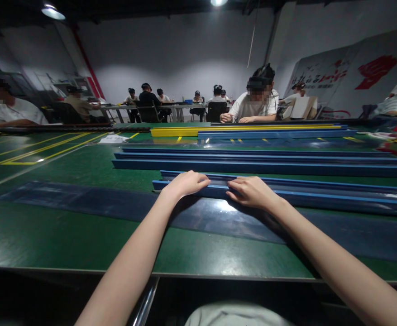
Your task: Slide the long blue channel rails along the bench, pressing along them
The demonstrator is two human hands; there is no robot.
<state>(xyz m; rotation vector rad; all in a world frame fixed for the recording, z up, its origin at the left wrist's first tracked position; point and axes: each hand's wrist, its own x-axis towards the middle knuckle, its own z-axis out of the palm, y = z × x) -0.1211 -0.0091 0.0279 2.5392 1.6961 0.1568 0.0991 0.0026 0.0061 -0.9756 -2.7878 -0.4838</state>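
Note:
A long blue U-shaped channel (307, 199) lies across the green table in front of me, its left end just past my left hand. My left hand (187, 183) grips the near wall of this channel close to that end, with fingers bent over the top edge. A short way to the right, my right hand (251, 191) holds the same wall, fingers curled over the rim. Parts of both grips are hidden behind the hands. Beneath my forearms a flat, glossy dark blue strip (99, 201) runs along the tabletop, nearer to me than the channel.
More blue channels (184, 165) lie parallel behind the held one. Farther back are a yellow channel (178, 132) and another blue channel (269, 135). The green table (65, 240) ends at a near edge before my lap. A co-worker (252, 102) sits across the table.

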